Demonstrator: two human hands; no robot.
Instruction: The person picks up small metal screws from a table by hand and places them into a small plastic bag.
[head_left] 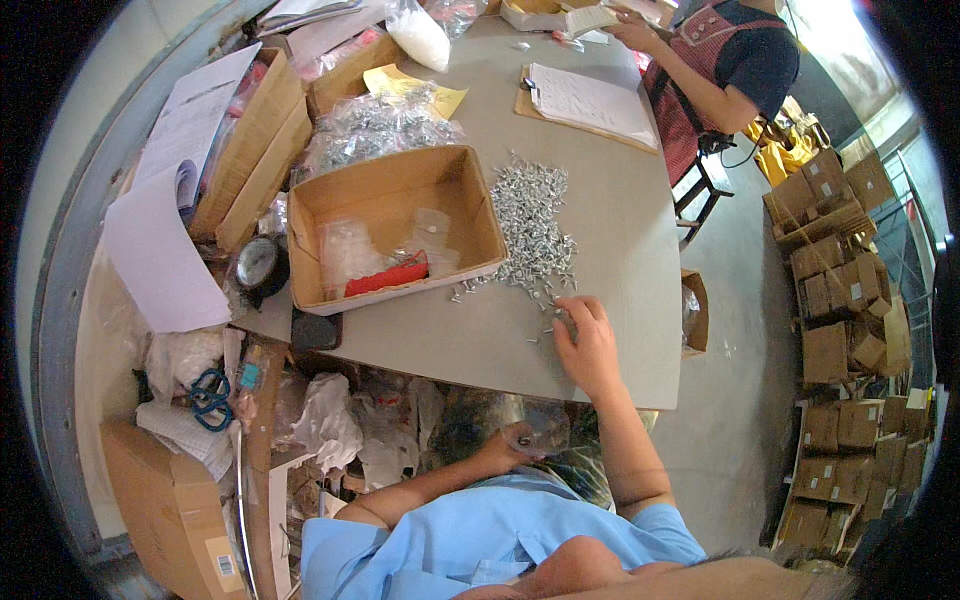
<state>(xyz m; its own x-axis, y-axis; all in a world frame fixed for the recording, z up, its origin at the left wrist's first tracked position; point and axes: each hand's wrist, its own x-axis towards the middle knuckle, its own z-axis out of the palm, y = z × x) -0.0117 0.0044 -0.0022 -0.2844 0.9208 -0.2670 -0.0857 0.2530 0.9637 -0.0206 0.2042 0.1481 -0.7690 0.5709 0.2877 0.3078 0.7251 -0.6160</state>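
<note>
A heap of small silver screws (pixel 530 215) is spread over the grey table, with a few loose ones at its near edge. My right hand (pixel 592 345) rests at that edge, fingers curled and closed on screws at the fingertips; how many is too small to tell. Below the table's front edge, in front of my body, my left hand (pixel 503 452) grips a small clear plastic bag (pixel 545 430). What lies inside the bag is hard to make out. Left of the heap stands an open cardboard box (pixel 395 180) holding clear bags and a red bundle (pixel 388 275).
Behind the box lie bagged screws (pixel 375 130). A clipboard (pixel 590 100) is at the far right, near another person (pixel 715 75) with a paper. Papers (pixel 165 250), a tape roll (pixel 260 263) and blue-handled scissors (pixel 210 398) are left. Stacked cartons (pixel 835 300) line the right.
</note>
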